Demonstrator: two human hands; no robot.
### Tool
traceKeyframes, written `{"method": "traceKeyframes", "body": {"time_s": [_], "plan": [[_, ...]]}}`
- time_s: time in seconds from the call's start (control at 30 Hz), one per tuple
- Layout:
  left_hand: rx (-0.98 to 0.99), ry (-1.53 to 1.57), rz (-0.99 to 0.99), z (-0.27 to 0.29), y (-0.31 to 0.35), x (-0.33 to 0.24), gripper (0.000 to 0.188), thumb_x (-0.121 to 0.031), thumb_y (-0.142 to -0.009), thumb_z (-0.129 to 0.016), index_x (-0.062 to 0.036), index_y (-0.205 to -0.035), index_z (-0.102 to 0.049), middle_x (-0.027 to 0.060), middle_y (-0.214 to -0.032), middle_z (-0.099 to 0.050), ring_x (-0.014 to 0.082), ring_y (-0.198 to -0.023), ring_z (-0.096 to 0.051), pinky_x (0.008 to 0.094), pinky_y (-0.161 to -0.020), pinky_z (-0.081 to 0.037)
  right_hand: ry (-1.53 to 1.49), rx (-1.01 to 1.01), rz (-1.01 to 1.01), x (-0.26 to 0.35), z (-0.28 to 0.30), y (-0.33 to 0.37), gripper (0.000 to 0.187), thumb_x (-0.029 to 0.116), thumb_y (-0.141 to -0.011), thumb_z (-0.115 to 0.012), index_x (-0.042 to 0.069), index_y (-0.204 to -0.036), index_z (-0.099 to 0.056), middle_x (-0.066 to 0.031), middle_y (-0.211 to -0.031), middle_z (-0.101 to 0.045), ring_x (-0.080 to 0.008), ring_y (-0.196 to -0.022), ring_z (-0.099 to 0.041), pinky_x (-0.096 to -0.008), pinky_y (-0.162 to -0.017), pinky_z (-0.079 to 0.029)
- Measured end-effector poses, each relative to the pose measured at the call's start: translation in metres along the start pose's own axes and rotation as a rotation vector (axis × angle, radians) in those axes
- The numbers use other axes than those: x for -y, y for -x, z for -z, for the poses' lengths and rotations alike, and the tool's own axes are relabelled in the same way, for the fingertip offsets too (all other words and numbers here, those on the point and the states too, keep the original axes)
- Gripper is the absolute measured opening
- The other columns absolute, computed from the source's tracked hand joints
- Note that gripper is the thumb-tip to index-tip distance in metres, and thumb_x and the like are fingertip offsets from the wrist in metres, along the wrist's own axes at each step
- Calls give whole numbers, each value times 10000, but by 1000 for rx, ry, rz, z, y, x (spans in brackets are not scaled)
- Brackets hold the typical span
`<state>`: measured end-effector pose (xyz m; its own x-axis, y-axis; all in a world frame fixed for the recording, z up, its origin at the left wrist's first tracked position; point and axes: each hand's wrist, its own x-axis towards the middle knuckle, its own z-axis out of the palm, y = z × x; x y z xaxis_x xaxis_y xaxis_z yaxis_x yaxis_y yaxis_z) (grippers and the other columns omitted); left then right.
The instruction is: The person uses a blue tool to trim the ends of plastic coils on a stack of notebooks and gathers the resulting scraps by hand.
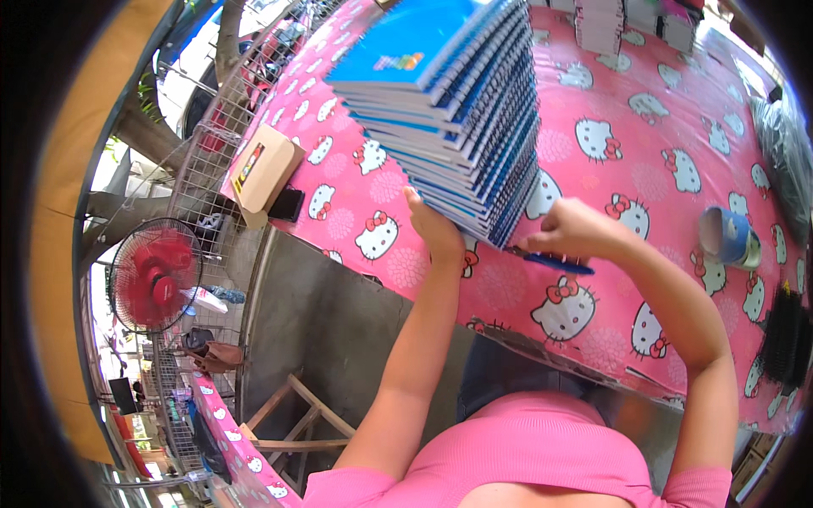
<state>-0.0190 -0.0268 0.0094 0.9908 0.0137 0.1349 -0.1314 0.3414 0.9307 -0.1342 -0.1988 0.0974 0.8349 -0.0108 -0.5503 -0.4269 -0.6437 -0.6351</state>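
Observation:
A tall stack of blue-covered spiral notebooks (457, 127) stands on the pink table, white page edges facing left and coil bindings facing right. At the lower left of the stack, my left hand (436, 230) grips its edge. One fingertip shows against the pages, and the other fingers are partly hidden. My right hand (576, 230) is closed around a blue-handled tool (557, 263), whose dark tip points at the coil ends near the bottom of the stack. The jaws are too small to tell whether it is pliers or a cutter.
Patterned pink covering (559, 309) lies over the table. A cardboard box (264, 173) sits at its left edge; a blue cup-like container (728, 237) and black coils (788, 339) are at right. More stacks (600, 25) stand far back. A red fan (158, 275) is beyond the left edge.

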Motion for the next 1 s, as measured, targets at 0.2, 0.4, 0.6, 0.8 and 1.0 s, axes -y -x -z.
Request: {"method": "traceKeyframes", "body": {"time_s": [0.2, 0.4, 0.6, 0.8, 1.0], "plan": [[-47, -37, 142, 22, -1, -4, 666, -481, -1019, -269, 77, -1368, -364, 164, -1372, -439, 218, -1221, -446, 331, -1048, -334, 647, -308, 98, -6, -46, 43, 690, 517, -767, -688, 31, -1228, -524, -201, -1257, -524, -334, -1185, -498, -524, -954, -378], [473, -429, -100, 68, 12, -21, 912, -332, -843, -699, 14, -1467, -131, 198, -1421, -388, 301, -1294, -400, 399, -1082, -303, 589, -600, 193, -57, -60, 64, 915, 563, -732, -693, -15, -1373, -391, -231, -1392, -391, -360, -1306, -367, -530, -1076, -266], [530, -1023, -132, 59, 1, -24, 1067, -309, -448, -942, -22, -1321, -402, 200, -1165, -582, 385, -1135, -537, 468, -930, -440, 153, -609, 428, -34, -63, 3, 933, 396, -761, -747, -83, -1406, -273, -274, -1378, -382, -413, -1296, -358, -492, -1065, -327], [525, -881, -206, 60, -12, -21, 814, -321, -417, -946, -6, -1074, -585, 143, -959, -678, 315, -900, -673, 409, -786, -532, -154, -575, 379, -5, -81, -34, 1238, 427, -634, -853, -77, -1455, -76, -330, -1390, -242, -439, -1332, -261, -435, -1122, -256], [345, -917, -219, 17, -18, -23, 822, -318, -430, -941, 5, -1091, -576, 149, -945, -700, 303, -873, -689, 390, -755, -538, -169, -505, 546, -23, -27, -88, 1136, 392, -659, -840, -103, -1431, -169, -301, -1402, -290, -419, -1320, -327, -412, -1095, -326]]}}
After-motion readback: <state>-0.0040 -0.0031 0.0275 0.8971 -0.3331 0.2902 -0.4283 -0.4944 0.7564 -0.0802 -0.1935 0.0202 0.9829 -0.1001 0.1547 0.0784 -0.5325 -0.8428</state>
